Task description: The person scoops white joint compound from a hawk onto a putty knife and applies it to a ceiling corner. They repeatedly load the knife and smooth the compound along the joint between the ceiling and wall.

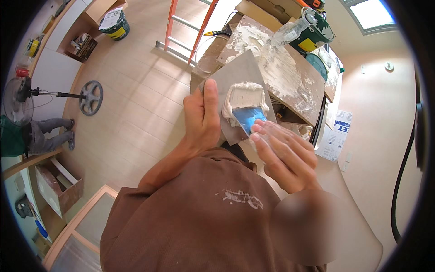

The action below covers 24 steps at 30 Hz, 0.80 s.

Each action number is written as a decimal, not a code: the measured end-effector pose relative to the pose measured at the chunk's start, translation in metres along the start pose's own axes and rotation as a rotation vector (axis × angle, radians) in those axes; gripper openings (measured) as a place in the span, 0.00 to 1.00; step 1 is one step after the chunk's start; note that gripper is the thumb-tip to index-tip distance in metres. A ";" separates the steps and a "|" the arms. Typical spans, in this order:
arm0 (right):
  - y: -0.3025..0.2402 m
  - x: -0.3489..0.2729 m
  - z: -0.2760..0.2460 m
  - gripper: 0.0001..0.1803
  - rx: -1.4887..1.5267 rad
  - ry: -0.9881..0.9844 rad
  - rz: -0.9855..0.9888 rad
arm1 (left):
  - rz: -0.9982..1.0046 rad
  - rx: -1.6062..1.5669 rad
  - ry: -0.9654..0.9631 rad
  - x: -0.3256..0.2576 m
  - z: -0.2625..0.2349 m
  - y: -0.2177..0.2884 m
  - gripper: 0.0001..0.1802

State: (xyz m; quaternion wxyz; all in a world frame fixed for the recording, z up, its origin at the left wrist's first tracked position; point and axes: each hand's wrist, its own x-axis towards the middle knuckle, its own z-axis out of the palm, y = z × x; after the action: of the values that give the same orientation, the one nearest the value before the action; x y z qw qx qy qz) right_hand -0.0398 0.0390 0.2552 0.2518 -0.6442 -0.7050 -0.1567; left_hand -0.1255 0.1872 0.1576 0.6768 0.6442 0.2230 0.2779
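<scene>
Blue scraper (pixel 250 119), pinched in the nearly closed right grip (pixel 287 156), touches paste (pixel 228 108).

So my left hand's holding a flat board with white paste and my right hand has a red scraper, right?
No: the head view shows the scraper in your right hand is blue, not red. Your left hand does hold the board with white paste.
</scene>
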 end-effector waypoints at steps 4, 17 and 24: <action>0.012 0.010 0.004 0.11 -0.041 0.042 0.013 | 0.049 -0.077 0.058 0.002 0.004 -0.004 0.21; 0.014 0.005 0.011 0.10 0.026 0.036 0.055 | 0.049 -0.063 0.005 0.011 -0.001 -0.004 0.21; 0.046 0.022 -0.024 0.06 0.167 0.073 0.593 | -0.046 -0.290 -0.129 0.013 0.007 0.026 0.20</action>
State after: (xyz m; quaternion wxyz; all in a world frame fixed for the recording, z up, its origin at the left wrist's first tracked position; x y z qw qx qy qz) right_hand 0.0083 0.0500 0.2828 0.3635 -0.7929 -0.4872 -0.0410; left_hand -0.1135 0.1911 0.1845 0.7816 0.5512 0.1512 0.2497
